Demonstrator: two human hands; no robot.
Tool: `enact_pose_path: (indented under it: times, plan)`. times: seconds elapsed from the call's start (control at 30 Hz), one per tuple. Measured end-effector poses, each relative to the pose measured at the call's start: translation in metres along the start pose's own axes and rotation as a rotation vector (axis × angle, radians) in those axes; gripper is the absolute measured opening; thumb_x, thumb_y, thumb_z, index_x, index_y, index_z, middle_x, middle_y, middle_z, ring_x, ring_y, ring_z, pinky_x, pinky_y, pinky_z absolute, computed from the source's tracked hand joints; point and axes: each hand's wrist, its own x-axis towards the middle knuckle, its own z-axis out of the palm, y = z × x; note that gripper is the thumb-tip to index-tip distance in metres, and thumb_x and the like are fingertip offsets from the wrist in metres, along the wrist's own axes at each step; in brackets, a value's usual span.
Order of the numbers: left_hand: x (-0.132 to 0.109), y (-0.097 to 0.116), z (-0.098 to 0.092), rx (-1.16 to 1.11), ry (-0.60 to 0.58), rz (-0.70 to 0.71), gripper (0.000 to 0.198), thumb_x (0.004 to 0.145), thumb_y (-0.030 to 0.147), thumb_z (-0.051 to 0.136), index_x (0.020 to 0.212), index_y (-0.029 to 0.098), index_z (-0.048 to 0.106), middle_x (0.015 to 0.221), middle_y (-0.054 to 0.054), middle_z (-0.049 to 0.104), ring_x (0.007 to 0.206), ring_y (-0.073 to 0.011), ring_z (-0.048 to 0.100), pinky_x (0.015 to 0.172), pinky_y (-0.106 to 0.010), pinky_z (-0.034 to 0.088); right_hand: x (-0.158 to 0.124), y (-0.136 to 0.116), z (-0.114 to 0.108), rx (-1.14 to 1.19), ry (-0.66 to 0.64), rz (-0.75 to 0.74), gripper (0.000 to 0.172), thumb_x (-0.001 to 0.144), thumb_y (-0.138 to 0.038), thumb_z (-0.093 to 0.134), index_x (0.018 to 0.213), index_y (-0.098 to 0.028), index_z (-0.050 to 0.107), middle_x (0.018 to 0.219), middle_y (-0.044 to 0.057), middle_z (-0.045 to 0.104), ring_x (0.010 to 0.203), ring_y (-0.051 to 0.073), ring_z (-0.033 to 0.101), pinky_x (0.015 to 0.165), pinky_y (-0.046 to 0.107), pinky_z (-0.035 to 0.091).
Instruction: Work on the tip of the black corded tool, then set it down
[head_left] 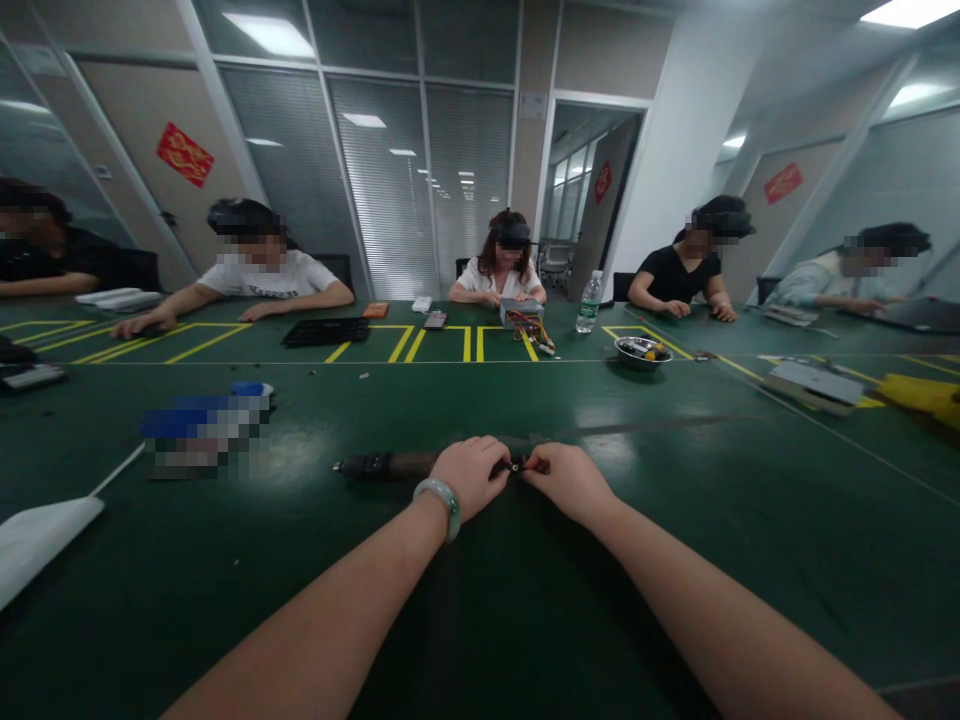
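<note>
Tool (397, 466) lies crosswise on the table (570, 620), left hand (469, 475) curled in around its right end, right hand (566, 480) with fingertips pinched nearly together on a small piece (516, 467) at that end, too tiny to make out. Tool looks stiff, fairly weighty, round enough to roll, best held by the thick middle; piece seems light, easily dropped, one for fingertips. Blue pack (210, 425) left of the tool, wired box (523, 312), bottle (589, 303) and bowl (637, 364) well beyond it; left hand itself hides the tool's right end.
</note>
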Motion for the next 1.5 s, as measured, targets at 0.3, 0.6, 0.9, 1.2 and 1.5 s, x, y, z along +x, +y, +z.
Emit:
enact_pose_path:
  times: [0.3, 0.6, 0.9, 1.2, 1.5]
  plan:
    - [0.0, -0.003, 0.002, -0.012, 0.023, 0.017, 0.012, 0.083, 0.03, 0.057, 0.093, 0.024, 0.059, 0.095, 0.0, 0.062, 0.087, -0.019, 0.056, 0.077, -0.034, 0.044, 0.001, 0.001, 0.001, 0.065, 0.026, -0.001, 0.008, 0.078, -0.03, 0.062, 0.078, -0.023, 0.067, 0.076, -0.003, 0.065, 0.067, 0.012, 0.057, 0.06, 0.022, 0.038]
    - [0.001, -0.003, 0.001, -0.021, -0.001, 0.012, 0.013, 0.084, 0.032, 0.055, 0.093, 0.023, 0.06, 0.096, -0.001, 0.062, 0.089, -0.0188, 0.056, 0.078, -0.034, 0.044, -0.001, -0.003, 0.004, 0.046, 0.059, -0.033, 0.01, 0.08, -0.029, 0.06, 0.08, -0.023, 0.067, 0.08, -0.002, 0.065, 0.069, 0.011, 0.057, 0.063, 0.022, 0.04]
    - [0.001, -0.003, 0.003, -0.026, 0.007, 0.011, 0.016, 0.083, 0.025, 0.056, 0.098, 0.023, 0.059, 0.099, -0.001, 0.062, 0.092, -0.0186, 0.057, 0.082, -0.033, 0.044, 0.002, -0.005, 0.006, -0.187, 0.114, -0.2, 0.014, 0.087, -0.025, 0.054, 0.088, -0.024, 0.068, 0.087, 0.0, 0.064, 0.079, 0.013, 0.057, 0.072, 0.024, 0.039]
    - [0.0, -0.003, 0.003, 0.0, 0.013, 0.009, 0.012, 0.083, 0.027, 0.056, 0.093, 0.022, 0.06, 0.097, -0.003, 0.062, 0.093, -0.0194, 0.058, 0.085, -0.034, 0.044, 0.008, -0.002, 0.012, -0.198, 0.118, -0.321, 0.018, 0.089, -0.024, 0.052, 0.097, -0.023, 0.069, 0.102, 0.002, 0.066, 0.097, 0.015, 0.057, 0.091, 0.029, 0.038]
    - [-0.004, 0.006, -0.008, -0.098, 0.084, -0.055, 0.035, 0.079, 0.034, 0.058, 0.112, 0.023, 0.051, 0.103, -0.004, 0.062, 0.09, -0.0221, 0.06, 0.083, -0.037, 0.047, 0.019, 0.0, 0.019, -0.339, -0.005, -0.255, 0.023, 0.09, -0.013, 0.043, 0.108, -0.015, 0.058, 0.105, 0.009, 0.063, 0.096, 0.018, 0.059, 0.084, 0.027, 0.042]
